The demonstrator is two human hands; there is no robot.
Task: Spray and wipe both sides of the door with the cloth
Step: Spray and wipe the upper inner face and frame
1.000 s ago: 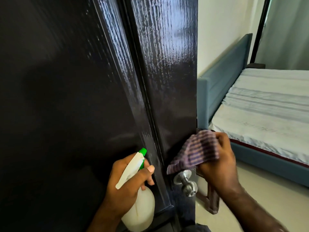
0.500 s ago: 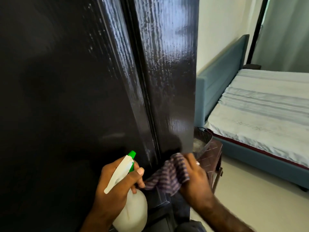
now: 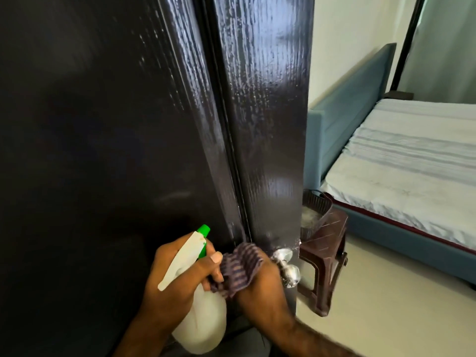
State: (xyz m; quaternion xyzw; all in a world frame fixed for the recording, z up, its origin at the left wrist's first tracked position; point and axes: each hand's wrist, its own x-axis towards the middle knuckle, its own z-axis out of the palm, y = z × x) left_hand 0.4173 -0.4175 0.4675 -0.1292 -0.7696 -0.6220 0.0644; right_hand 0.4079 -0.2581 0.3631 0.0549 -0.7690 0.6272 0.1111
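One door point(image 3: 262, 124) | one spray bottle point(image 3: 203, 320) gripped by left hand point(image 3: 170, 287) | one cloth point(image 3: 239, 269) bunched in right hand point(image 3: 260, 282)

Dark glossy door, striped cloth and white spray bottle, close together low at the door's edge.

The door point(image 3: 268, 119) is near-black with a wood-grain sheen, standing ajar; pale streaks and droplets of wet film show along its raised moulding and the narrow panel beside the free edge. A silver knob point(image 3: 288, 266) juts from that edge low down. The cloth point(image 3: 239, 269), purple-brown with fine stripes, is bunched and pressed against the door just left of the knob. The spray bottle point(image 3: 198, 305) has a milky white body, a white trigger head and a green nozzle tip pointing up towards the door, tilted, just beside the cloth.
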